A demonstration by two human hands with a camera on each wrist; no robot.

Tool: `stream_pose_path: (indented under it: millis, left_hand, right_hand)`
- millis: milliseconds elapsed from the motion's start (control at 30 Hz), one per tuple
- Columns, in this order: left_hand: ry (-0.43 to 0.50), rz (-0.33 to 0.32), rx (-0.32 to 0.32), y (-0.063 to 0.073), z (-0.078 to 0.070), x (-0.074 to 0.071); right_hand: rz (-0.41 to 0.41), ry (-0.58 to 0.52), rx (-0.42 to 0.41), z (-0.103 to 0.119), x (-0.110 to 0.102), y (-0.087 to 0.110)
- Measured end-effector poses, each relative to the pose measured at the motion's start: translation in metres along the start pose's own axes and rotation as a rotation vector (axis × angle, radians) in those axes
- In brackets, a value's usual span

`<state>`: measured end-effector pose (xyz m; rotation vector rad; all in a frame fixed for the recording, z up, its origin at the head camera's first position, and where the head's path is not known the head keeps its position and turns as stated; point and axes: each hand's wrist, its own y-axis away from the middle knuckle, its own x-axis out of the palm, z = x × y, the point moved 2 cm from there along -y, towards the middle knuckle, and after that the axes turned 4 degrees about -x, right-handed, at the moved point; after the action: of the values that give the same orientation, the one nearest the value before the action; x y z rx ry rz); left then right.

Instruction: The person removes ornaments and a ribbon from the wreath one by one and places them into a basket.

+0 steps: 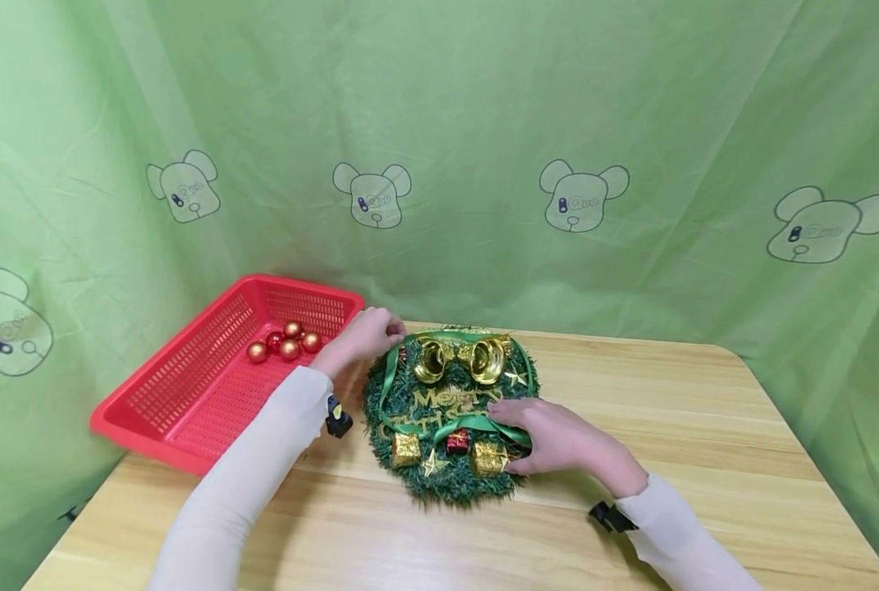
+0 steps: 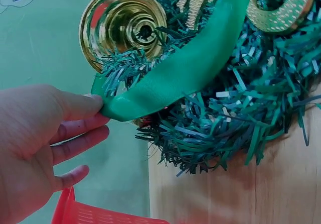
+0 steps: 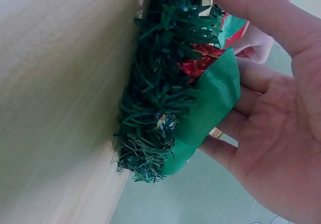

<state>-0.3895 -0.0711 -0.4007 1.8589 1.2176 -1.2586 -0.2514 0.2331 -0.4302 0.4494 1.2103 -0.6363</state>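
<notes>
A round green tinsel wreath [image 1: 457, 491] lies on the wooden table, bearing two gold bells [image 1: 487, 361], gold lettering [image 1: 439, 399], small gold and red gift boxes [image 1: 406, 449] and gold stars [image 1: 433, 465]. A green ribbon [image 2: 175, 76] loops over it. At the wreath's upper left edge, my left hand [image 1: 371, 333] pinches this ribbon between thumb and forefinger, plain in the left wrist view. My right hand [image 1: 557, 435] is at the lower right side, fingers extended against the ribbon [image 3: 213, 106] and thumb beside a gold gift box [image 1: 487, 458]. Some of its fingertips are hidden.
Left of the wreath stands a red plastic basket [image 1: 166, 386], partly behind my left forearm. Several gold and red balls [image 1: 289, 350] lie inside it. Green cloth [image 1: 469, 271] printed with bear heads hangs behind the table [image 1: 646, 386] and at both sides.
</notes>
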Motion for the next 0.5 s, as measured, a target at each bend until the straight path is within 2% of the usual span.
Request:
stream_pose_path:
  millis: [333,500]
  left_hand:
    - [0.113,-0.069,-0.061,0.0006,0.0001,-0.0043]
    - [0.182,-0.125,-0.062,0.0002,0.0021,-0.0104]
  right_hand:
    - [-0.005,-0.003,-0.002,-0.0018,0.0021,0.0005]
    - [-0.008,0.0,0.0,-0.0027,0.0024,-0.0001]
